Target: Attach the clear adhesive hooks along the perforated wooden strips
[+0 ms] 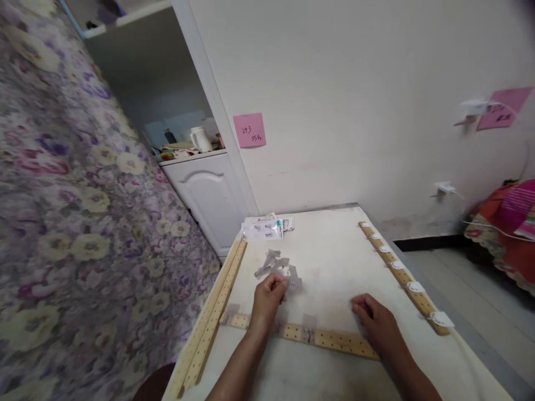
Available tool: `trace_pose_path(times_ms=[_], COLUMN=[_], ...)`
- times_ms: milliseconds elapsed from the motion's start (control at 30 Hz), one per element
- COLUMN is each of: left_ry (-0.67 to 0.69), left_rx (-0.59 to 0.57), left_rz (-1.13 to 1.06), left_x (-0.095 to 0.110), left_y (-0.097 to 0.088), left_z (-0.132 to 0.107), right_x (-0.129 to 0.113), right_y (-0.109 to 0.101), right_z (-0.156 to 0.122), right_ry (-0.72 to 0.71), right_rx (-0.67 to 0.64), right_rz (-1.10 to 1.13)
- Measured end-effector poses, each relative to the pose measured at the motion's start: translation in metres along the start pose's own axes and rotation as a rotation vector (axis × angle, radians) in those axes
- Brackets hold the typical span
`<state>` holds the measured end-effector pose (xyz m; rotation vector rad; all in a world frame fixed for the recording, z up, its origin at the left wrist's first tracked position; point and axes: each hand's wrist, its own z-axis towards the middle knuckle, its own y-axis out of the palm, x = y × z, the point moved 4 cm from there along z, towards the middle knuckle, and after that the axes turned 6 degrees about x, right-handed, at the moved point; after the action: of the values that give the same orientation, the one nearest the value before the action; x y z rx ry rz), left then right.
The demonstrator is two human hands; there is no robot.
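Observation:
My left hand (270, 292) is closed in a pinch at the near edge of a loose pile of greyish see-through pieces (273, 263). They look like small plastic packets, and whatever lies between my fingertips is too small to make out. Crosswise in front of me lies a wooden strip with rows of holes (330, 337), partly hidden under my left forearm. A small clear piece (309, 323) is set on that strip, and another one (230, 312) is near its left end. At the strip's right end hovers my right hand (376, 320), thumb and fingers together; their contents cannot be seen.
Two long perforated strips (215, 303) run along the table's left edge. On the right edge, another wooden strip (401, 274) carries several white round pieces (416, 287). Printed packages (263, 229) lie at the far left corner. A floral curtain (83, 223) hangs on the left.

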<state>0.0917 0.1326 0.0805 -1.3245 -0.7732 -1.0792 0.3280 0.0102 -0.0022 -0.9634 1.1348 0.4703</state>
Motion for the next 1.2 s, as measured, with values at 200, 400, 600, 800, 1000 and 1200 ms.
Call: trace_pose_path(times_ms=[200, 400, 600, 800, 1000, 1200], left_ry=[-0.148, 0.021, 0.458, 0.56, 0.551, 0.378], left_rx=[-0.12, -0.142, -0.11, -0.174, -0.196, -0.166], left_rz=[-0.256, -0.239, 0.107, 0.26, 0.3, 0.187], left_x=[0.012, 0.03, 0.044, 0.028, 0.026, 0.024], left_y=[0.024, 0.025, 0.02, 0.027, 0.03, 0.037], left_z=[-0.037, -0.063, -0.088, -0.098, -0.104, -0.104], right_x=[-0.03, -0.06, -0.073, -0.079, -0.071, -0.067], right_y=[0.001, 0.025, 0.028, 0.019, 0.023, 0.023], right_z=[-0.006, -0.024, -0.03, -0.034, -0.031, -0.029], right_ry=[0.074, 0.184, 0.182, 0.225, 0.193, 0.067], right_rx=[-0.087, -0.295, -0.353, -0.365, -0.327, -0.227], right_rz=[0.421, 0.696, 0.738, 0.761, 0.693, 0.458])
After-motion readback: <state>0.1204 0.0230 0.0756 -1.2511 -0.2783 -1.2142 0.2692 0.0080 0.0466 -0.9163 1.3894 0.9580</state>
